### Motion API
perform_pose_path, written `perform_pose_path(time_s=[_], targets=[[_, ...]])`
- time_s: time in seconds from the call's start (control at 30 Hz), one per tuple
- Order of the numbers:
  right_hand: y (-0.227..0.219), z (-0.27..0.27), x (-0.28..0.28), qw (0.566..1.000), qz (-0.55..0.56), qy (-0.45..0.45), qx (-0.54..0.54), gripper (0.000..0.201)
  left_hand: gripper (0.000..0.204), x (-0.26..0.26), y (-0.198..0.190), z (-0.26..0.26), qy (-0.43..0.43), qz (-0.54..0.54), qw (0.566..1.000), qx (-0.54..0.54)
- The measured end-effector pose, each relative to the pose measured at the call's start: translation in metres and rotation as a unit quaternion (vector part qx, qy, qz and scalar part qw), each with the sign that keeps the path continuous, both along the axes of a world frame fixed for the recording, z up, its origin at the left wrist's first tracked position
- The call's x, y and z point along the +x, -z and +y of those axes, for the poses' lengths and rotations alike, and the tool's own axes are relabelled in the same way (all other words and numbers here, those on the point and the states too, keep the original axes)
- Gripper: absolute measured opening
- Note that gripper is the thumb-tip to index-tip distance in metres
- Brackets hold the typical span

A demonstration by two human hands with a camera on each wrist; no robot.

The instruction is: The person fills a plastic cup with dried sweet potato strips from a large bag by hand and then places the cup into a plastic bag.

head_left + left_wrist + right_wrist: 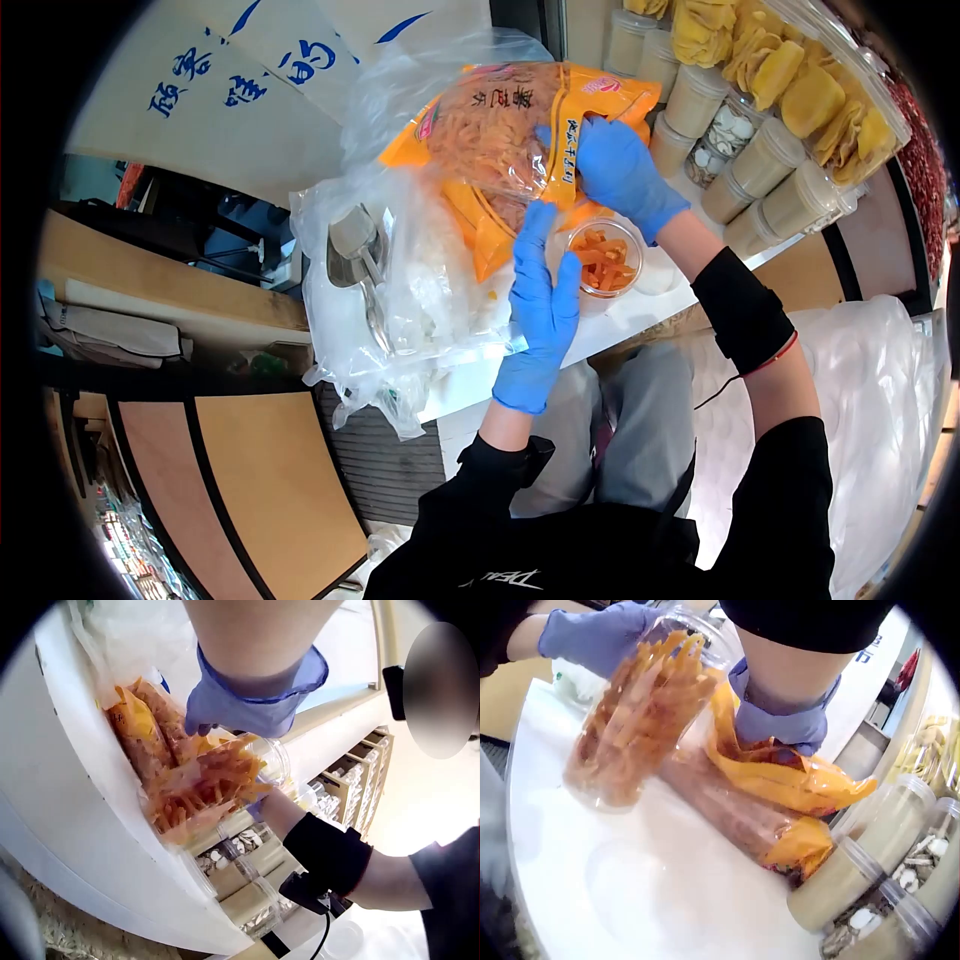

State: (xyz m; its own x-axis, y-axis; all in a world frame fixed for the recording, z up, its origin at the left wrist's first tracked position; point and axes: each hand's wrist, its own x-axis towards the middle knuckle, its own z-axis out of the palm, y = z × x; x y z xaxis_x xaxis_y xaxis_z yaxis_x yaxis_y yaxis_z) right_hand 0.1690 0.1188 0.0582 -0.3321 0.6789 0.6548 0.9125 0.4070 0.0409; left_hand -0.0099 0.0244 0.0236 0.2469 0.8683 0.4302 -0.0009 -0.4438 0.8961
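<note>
My left hand (545, 305), in a blue glove, holds a clear lidless jar (641, 724) of orange dried strips around its upper part. The right wrist view shows the jar tilted, its strips reaching up near the rim. In the head view the jar's round mouth (604, 258) faces up beside my left thumb. My gloved right hand (622, 172) reaches into the opening of an orange plastic bag (500, 125) with a see-through panel, full of similar strips. The bag (802, 787) hides its fingertips.
Clear jars (697, 100) of pale powder and white slices line the right side of the white table (705, 900). Above them stands a clear box of yellow dried slices (810, 95). A metal scoop (355, 235) lies on clear plastic bags (430, 290) at left.
</note>
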Motion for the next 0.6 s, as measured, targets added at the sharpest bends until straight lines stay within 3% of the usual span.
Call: perform_pose_path(time_s=[0.1, 0.2, 0.3, 0.4, 0.47, 0.6], targets=[[0.0, -0.003, -0.001, 0.999, -0.004, 0.017, -0.028, 0.038, 0.048, 0.004, 0.004, -0.001, 0.019, -0.015, 0.999, -0.023], [-0.007, -0.007, -0.001, 0.992, -0.115, 0.009, -0.054, 0.038, 0.047, 0.005, -0.001, -0.005, 0.023, -0.008, 0.999, -0.029], [-0.007, 0.004, 0.006, 0.985, -0.103, -0.019, -0.138, 0.037, 0.047, 0.005, -0.006, -0.006, 0.022, 0.012, 0.999, -0.024], [-0.007, 0.003, 0.005, 0.99, -0.098, -0.065, -0.083, 0.035, 0.048, 0.003, -0.006, -0.006, 0.026, 0.01, 0.999, -0.029], [-0.007, 0.001, 0.004, 0.985, -0.096, -0.033, -0.14, 0.034, 0.048, 0.004, -0.004, -0.005, 0.023, -0.012, 0.999, -0.031], [-0.004, -0.005, 0.008, 0.983, -0.013, -0.07, -0.17, 0.037, 0.043, 0.007, -0.001, 0.007, -0.05, -0.205, 0.967, -0.145]])
